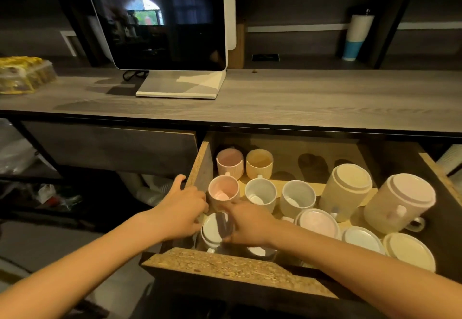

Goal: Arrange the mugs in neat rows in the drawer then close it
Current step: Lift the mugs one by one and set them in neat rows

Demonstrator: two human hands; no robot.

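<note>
An open wooden drawer (200,166) with raw chipboard edges hangs out below the grey wood-grain surface (300,99), and every mug sits inside it. At the drawer's back left corner stand a ribbed pink mug (229,162) and a ribbed yellow mug (259,163), upright and just beside each other. In the drawer's middle row, from its left wall, stand a smooth pale pink mug (223,191), a white mug (260,192) and a cream-white mug (297,197), all mouth up. Towards the drawer's right side, a ribbed cream mug (346,188) and a ribbed pale pink mug (400,201) lean tilted with their bases showing. Along the drawer's front, four mugs sit upside down: white (212,231), pink (317,222), white (362,238) and yellow (408,251).

The left hand (182,208) is at the drawer's left wall, thumb raised outside it and fingers curled down inside. Whether they grasp anything I cannot tell. The right hand (247,223) reaches in over the drawer's front edge. Its fingers are stretched out and blurred, one tip touching the smooth pale pink mug's front wall and the others spread over the inverted white mug's base.
</note>
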